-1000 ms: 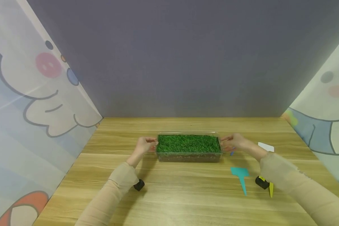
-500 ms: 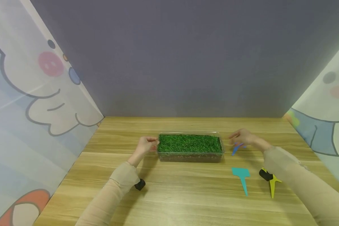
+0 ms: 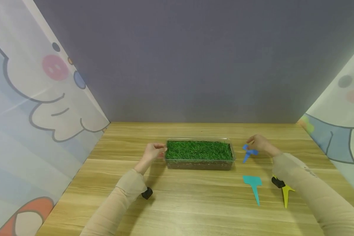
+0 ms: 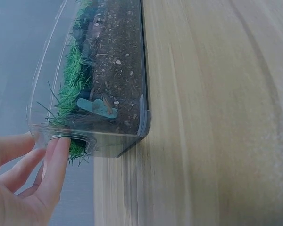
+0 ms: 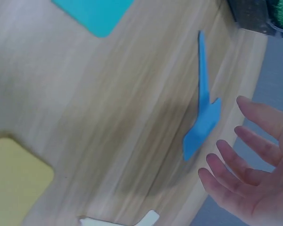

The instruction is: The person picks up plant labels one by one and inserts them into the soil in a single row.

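Observation:
A clear plastic planter box (image 3: 199, 165) of green grass over brown soil stands mid-table. My left hand (image 3: 151, 152) holds its left end, the fingers (image 4: 56, 165) at the rim in the left wrist view. To the right of the box my right hand (image 3: 259, 143) hovers over a blue T-shaped plant label (image 3: 249, 153). Apart from it, the spread fingers (image 5: 233, 162) hold nothing in the right wrist view. A teal plant label (image 3: 253, 182) lies nearer, beside a yellow one (image 3: 286, 193) that is partly behind the black block.
The small black block (image 3: 278, 182) is near the right sleeve. Another black block (image 3: 147, 193) sits by the left sleeve. A white label (image 5: 118, 222) shows at the edge of the right wrist view. A grey wall (image 3: 200, 65) closes off the table's back.
My right hand has let go of the box's right end and moved right, above the blue plant label. The left hand stays at the box's left end.

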`<state>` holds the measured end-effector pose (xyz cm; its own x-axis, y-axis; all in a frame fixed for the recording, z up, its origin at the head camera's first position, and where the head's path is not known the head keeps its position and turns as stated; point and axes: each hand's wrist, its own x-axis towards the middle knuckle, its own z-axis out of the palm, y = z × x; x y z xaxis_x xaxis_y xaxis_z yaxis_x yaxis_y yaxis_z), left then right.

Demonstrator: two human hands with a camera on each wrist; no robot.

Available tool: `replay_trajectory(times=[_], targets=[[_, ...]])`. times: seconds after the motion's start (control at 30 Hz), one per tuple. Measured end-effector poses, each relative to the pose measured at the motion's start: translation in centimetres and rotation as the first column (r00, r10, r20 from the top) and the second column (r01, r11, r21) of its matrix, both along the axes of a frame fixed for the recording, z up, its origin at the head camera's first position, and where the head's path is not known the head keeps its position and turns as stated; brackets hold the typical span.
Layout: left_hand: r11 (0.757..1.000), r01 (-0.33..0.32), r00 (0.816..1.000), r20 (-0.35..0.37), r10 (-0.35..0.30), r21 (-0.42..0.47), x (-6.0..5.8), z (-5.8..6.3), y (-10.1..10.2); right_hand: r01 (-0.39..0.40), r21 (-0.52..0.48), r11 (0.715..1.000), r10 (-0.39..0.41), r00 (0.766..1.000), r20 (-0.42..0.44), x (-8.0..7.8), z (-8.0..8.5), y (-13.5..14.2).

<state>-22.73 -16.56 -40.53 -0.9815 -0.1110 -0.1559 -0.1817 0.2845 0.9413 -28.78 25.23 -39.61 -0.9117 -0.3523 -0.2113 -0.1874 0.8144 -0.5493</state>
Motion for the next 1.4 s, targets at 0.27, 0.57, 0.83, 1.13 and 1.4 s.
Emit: replay_trajectory(times=[0.27,0.57,0.83,1.13,1.4], targets=[[1.000,-0.008,1.000,0.004,0.008,0.015,0.0,-0.1,0.1,0.000,0.045,0.999,0.000,1.000,0.003,-0.1,-0.6,0.3],[1.000,-0.008,1.000,0.004,0.008,0.004,0.1,0.1,0.2,0.018,0.027,0.999,-0.020,0.997,0.078,-0.2,-1.0,0.9],[1.000,-0.023,1.000,-0.006,0.023,-0.009,0.2,0.1,0.4,-0.008,0.055,0.998,0.005,0.999,0.054,-0.7,-1.7,0.9],[1.000,-0.021,1.000,-0.011,0.021,-0.017,0.3,0.1,0.4,-0.012,0.073,0.997,0.002,0.992,0.129,-0.8,-1.1,0.5],[1.000,-0.010,1.000,-0.009,0.010,-0.013,0.4,0.1,0.3,-0.009,0.057,0.998,-0.002,0.979,0.203,-1.2,-0.9,0.2]])
